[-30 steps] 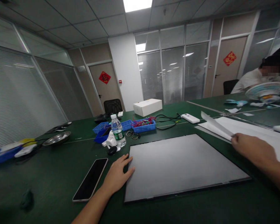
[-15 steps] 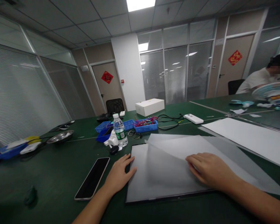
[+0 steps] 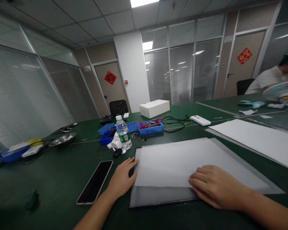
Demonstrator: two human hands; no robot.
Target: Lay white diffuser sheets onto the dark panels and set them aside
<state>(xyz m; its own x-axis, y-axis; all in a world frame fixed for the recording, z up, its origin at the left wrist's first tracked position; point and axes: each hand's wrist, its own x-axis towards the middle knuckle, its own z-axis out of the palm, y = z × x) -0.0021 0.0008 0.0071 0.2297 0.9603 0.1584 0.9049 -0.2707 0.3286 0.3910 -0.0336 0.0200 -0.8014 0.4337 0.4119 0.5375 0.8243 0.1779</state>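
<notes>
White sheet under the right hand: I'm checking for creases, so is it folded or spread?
Spread: the white sheet lies broadly flat over the dark-edged panel, with no fold visible; the right hand hides part.

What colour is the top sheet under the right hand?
The top sheet is plain greyish white; the head view shows it best.

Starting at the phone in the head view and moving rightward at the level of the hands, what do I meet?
Phone → left hand → white sheet → right hand. The sheet also shows beyond the right hand.
</notes>
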